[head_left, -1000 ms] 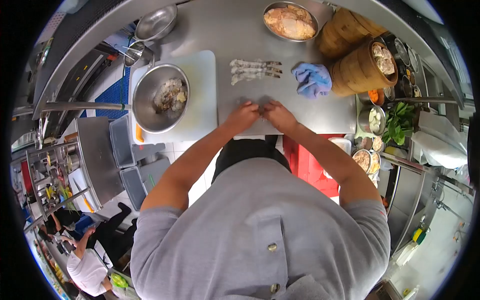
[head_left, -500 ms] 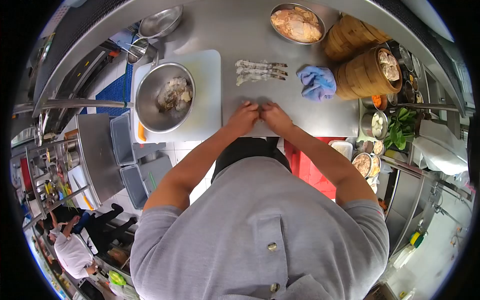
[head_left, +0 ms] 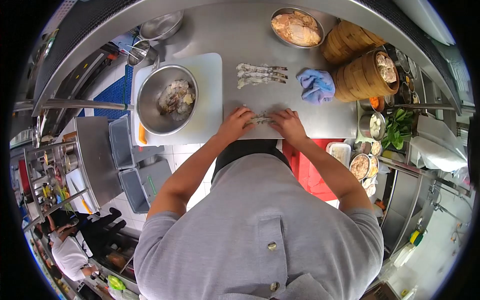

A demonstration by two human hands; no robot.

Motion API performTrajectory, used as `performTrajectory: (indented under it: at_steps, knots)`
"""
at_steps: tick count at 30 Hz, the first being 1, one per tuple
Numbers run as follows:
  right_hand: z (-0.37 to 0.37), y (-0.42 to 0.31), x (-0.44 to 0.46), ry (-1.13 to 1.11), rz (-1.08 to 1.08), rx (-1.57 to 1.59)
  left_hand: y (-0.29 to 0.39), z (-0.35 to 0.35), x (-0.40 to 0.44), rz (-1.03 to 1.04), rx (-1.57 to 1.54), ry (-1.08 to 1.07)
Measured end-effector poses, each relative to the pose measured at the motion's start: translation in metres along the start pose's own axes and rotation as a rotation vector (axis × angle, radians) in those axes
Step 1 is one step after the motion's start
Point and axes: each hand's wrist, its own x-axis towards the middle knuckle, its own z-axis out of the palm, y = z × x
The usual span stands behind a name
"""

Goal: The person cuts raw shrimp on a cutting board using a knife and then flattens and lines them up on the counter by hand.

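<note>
At the near edge of the steel counter, a peeled shrimp [head_left: 260, 119] lies stretched sideways between my hands. My left hand [head_left: 237, 124] pinches its left end, fingers bent over it. On the other end, my right hand [head_left: 290, 125] has its fingertips closed, partly hiding the tail. Farther up the counter, several straightened shrimp [head_left: 262, 74] lie side by side with their tails to the right. To the left, a steel bowl [head_left: 145, 102] holding more grey shrimp [head_left: 176, 98] rests on a white cutting board [head_left: 212, 95].
A crumpled blue cloth [head_left: 316, 86] lies right of the shrimp row. Bamboo steamers [head_left: 357, 77] and a bowl of raw meat [head_left: 297, 28] stand at the back right. An orange knife handle [head_left: 142, 134] shows beside the steel bowl. A co-worker [head_left: 71, 255] is at the far lower left.
My hands have moved apart, and the shrimp now shows stretched between them; before, they were close together and hid it. The shrimp row looks the same.
</note>
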Motion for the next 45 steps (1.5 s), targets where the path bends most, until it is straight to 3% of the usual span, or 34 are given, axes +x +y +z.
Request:
performTrajectory:
  at_steps: [7,10,12,19,22,25,27,30,32,36,39,42,44,45]
  knots:
    - [-0.002,0.024,0.007,-0.115,-0.033,-0.053,-0.02,0.008,0.012,0.054,0.069,-0.141]
    - [-0.024,0.028,0.039,-0.114,-0.026,-0.099,-0.026,-0.01,0.036,0.132,0.106,-0.1]
    - [-0.027,0.033,0.061,-0.073,0.003,-0.098,-0.03,-0.027,0.058,0.036,0.121,0.046]
    - [0.012,0.062,0.11,0.135,0.127,-0.109,-0.059,-0.011,0.098,-0.061,0.265,0.211]
    - [0.008,0.049,0.1,0.16,0.162,-0.165,-0.045,-0.01,0.08,-0.159,0.319,0.312]
    - [-0.009,0.038,0.095,0.27,0.166,-0.048,0.006,-0.077,0.056,-0.197,0.246,0.319]
    - [-0.011,0.036,0.093,0.287,0.154,0.005,0.039,-0.139,0.037,-0.269,-0.139,0.316]
    - [-0.01,0.023,0.092,0.336,0.137,0.058,-0.001,-0.198,0.008,-0.292,-0.095,0.486]
    - [-0.006,0.009,0.1,0.303,0.121,0.225,-0.036,-0.22,-0.006,-0.435,0.024,0.329]
    - [-0.002,-0.038,0.117,0.315,0.072,0.237,-0.102,-0.187,-0.014,-0.386,0.205,0.249]
    - [0.004,-0.06,0.127,0.314,0.024,0.332,-0.105,-0.185,-0.004,-0.5,0.263,0.188]
    - [0.001,-0.08,0.132,0.359,-0.112,0.276,-0.1,-0.199,0.0,-0.432,0.338,0.145]
    - [-0.016,-0.108,0.135,0.126,0.117,0.522,-0.09,-0.215,-0.001,-0.433,0.186,0.229]
    - [-0.014,-0.116,0.139,0.143,0.133,0.525,-0.081,-0.221,-0.001,-0.444,0.024,0.304]
